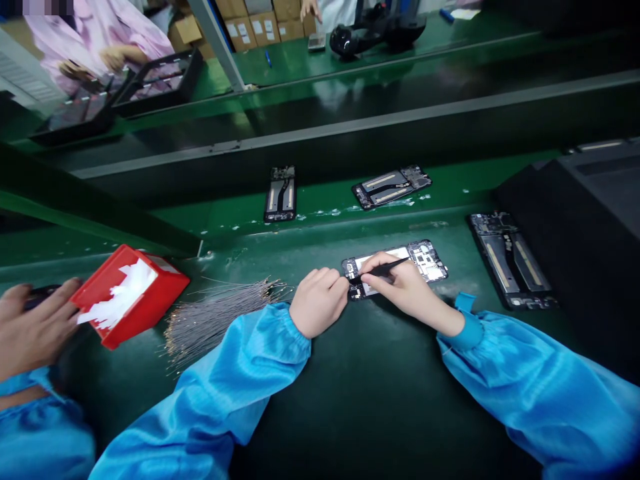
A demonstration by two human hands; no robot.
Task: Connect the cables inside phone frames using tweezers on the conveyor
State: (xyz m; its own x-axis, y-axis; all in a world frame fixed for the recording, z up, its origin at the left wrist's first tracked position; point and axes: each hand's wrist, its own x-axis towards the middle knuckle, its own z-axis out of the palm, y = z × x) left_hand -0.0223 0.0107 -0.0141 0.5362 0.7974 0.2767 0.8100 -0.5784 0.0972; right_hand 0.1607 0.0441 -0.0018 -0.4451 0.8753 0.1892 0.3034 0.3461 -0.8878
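Observation:
An opened phone body point(420, 259) lies on the green bench in front of me, its circuit boards exposed. My right hand point(405, 288) holds thin black tweezers point(383, 269) whose tip rests on the phone's left end. My left hand point(320, 300) is curled into a fist against that same left end, steadying it. Both arms wear blue sleeves.
A red parts bin point(131, 293) and a bundle of thin grey wires point(215, 313) lie to the left. A neighbour's hand point(33, 327) rests by the bin. Three more open phones point(281, 193) point(391, 185) point(510, 259) lie around; a black case point(590, 233) stands right.

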